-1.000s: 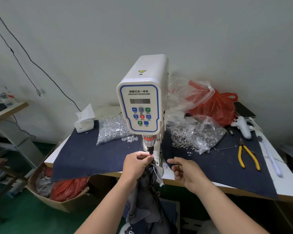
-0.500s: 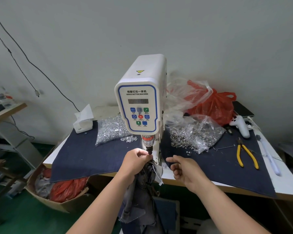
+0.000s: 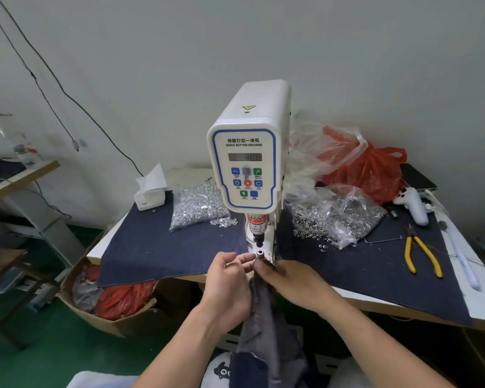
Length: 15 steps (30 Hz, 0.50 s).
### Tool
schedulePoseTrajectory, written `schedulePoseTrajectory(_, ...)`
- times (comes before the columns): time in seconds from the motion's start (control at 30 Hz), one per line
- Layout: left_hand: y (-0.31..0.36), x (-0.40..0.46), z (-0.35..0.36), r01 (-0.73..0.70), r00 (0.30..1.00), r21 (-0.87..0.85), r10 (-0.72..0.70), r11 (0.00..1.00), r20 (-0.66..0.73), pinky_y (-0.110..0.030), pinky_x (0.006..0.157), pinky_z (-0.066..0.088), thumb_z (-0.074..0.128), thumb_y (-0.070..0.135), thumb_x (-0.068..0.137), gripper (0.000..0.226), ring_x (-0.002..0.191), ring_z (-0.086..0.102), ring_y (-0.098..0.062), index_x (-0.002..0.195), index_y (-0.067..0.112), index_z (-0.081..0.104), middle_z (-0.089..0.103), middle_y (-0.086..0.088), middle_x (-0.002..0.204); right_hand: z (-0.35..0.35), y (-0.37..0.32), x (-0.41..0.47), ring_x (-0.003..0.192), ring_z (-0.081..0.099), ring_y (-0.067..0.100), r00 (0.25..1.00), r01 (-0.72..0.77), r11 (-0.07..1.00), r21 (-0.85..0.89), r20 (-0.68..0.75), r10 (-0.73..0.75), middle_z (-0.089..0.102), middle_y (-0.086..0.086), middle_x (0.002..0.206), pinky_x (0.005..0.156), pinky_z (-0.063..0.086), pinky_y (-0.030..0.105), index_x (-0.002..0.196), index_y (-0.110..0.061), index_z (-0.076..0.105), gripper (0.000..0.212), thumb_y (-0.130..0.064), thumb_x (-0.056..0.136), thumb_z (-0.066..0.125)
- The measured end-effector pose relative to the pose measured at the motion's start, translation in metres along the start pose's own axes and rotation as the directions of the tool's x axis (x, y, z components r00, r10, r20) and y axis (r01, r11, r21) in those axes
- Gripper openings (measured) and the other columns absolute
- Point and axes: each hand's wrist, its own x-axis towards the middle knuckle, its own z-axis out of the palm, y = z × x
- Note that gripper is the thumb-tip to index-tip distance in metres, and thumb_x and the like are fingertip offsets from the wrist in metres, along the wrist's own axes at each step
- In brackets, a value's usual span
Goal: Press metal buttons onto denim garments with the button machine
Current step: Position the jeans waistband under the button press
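Observation:
A white servo button machine [image 3: 248, 152] stands at the table's front, its punch above a lower die [image 3: 260, 252] with a metal button part on it. A dark denim garment [image 3: 266, 317] hangs from just below the die down toward my lap. My left hand [image 3: 226, 284] sits left of the die, fingers curled with the tips at the garment's top edge. My right hand [image 3: 294, 281] grips the garment's top from the right, just below the die. Clear bags of silver buttons lie left [image 3: 196, 204] and right [image 3: 339, 219] of the machine.
Yellow-handled pliers [image 3: 422, 254] and a white controller [image 3: 412, 204] lie on the denim-covered table [image 3: 163, 247] at right. A red plastic bag [image 3: 367, 169] sits behind. A tissue box [image 3: 150, 191] is at back left. A cardboard box [image 3: 115, 301] with red bags stands on the floor.
My right hand moved left from the table edge onto the garment's top. My left hand dropped from the punch to just left of the die, which now shows a button part.

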Motion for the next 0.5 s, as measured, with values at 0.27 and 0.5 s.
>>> schedulePoseTrajectory(0.27, -0.001, 0.005, -0.033, -0.125, 0.990, 0.700, 0.138, 0.703, 0.038, -0.035, 0.091, 0.048, 0.062, 0.053, 0.082, 0.036, 0.108, 0.063, -0.015, 0.112, 0.034, 0.066, 0.068, 0.003, 0.126, -0.027, 0.033, -0.023, 0.090, 0.074, 0.031, 0.994, -0.089, 0.524, 0.847, 0.109, -0.008, 0.075, 0.025, 0.106, 0.080, 0.059, 0.034, 0.103, -0.003, 0.078, 0.023, -0.015, 0.092, 0.063)
schedulePoseTrajectory(0.5, 0.006, 0.001, -0.033, -0.230, 0.973, 0.938, 0.023, 0.258, 0.232, -0.035, 0.101, 0.056, 0.072, 0.074, 0.081, 0.063, 0.108, 0.070, -0.004, 0.127, 0.031, 0.064, 0.074, 0.013, 0.117, -0.033, 0.036, -0.025, 0.077, 0.073, 0.034, 0.994, -0.105, 0.416, 0.903, 0.083, 0.071, 0.074, 0.028, 0.093, 0.070, 0.060, 0.034, 0.093, 0.001, 0.078, 0.031, -0.019, 0.072, 0.068)
